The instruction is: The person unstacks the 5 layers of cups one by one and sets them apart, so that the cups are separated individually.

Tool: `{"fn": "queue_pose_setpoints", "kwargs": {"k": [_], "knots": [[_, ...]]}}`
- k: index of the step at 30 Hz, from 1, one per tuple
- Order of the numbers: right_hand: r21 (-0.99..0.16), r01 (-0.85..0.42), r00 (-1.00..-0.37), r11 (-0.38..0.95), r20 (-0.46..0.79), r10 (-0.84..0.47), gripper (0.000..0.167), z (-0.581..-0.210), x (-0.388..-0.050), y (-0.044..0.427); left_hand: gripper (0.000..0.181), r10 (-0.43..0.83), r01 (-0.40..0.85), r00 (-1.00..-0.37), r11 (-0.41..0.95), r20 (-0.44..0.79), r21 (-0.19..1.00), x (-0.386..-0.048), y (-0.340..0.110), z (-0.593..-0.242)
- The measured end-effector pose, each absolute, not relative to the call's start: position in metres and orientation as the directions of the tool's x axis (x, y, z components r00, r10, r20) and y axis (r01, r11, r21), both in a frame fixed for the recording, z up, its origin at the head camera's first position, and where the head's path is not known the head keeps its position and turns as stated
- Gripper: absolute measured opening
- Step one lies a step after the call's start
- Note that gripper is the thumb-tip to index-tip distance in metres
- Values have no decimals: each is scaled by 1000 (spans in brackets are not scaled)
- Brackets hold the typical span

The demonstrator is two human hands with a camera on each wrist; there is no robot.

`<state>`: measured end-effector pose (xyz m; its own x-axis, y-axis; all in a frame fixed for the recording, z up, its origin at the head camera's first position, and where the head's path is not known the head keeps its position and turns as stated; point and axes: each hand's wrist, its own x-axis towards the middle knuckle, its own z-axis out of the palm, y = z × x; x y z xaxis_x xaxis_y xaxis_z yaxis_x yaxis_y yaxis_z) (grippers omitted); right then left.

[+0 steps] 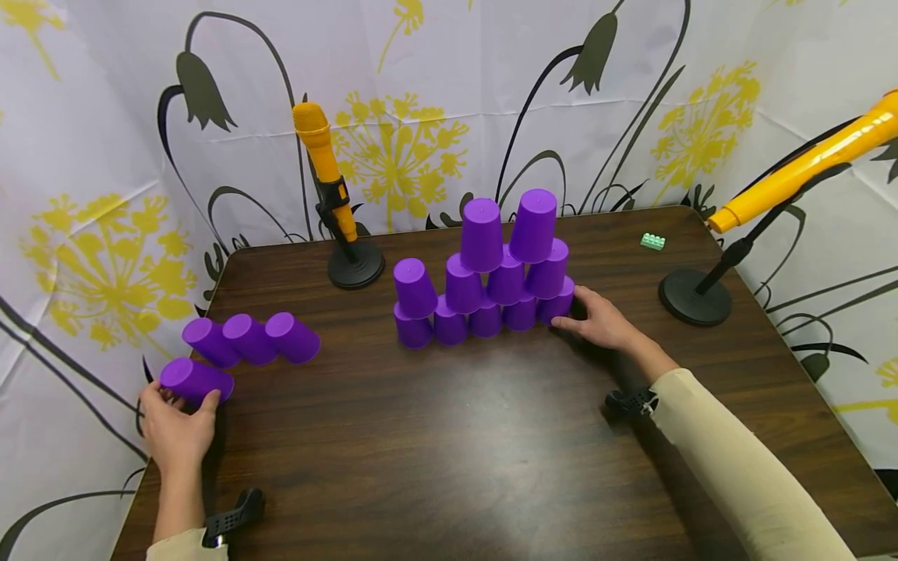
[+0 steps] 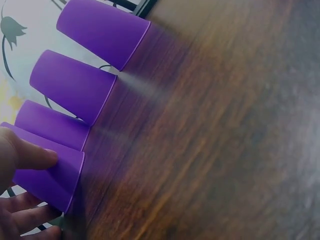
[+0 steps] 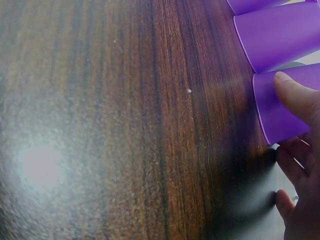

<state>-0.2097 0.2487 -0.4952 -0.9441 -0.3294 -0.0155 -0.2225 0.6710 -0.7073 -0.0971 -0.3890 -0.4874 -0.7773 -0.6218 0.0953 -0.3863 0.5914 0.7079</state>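
Observation:
At the table's left edge, my left hand grips an upside-down purple cup, thumb on the near side and fingers round the far side. In the left wrist view the thumb presses that cup. Behind it, three more purple cups stand upside down in a row. Mid-table rises a stack of upside-down purple cups in three levels, with two cups on top, towards the right. My right hand holds the bottom row's rightmost cup, its thumb on the front.
A yellow microphone on a black stand is behind the stack's left. Another black stand with a yellow microphone leans in at right. A small mint-green toy brick lies near the back edge. A patterned curtain hangs behind the table.

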Motion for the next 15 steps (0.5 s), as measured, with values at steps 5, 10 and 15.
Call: {"fn": "queue_pose_setpoints", "kwargs": {"k": [5,10,15], "knots": [[-704,-216,-946,676,-21,-324,71,-494,-209,249,77,-621,-386,-776,602,106,699,-98,-388,-488],[-708,-216,-946,672,-18,-323,71,-494,-209,248,79,-615,-373,-780,607,117,702,-97,-388,-487],[-708,-223,-945,670,-12,-327,71,-494,-209,249,79,-644,-364,-755,574,129,734,-96,-385,-485]]}}
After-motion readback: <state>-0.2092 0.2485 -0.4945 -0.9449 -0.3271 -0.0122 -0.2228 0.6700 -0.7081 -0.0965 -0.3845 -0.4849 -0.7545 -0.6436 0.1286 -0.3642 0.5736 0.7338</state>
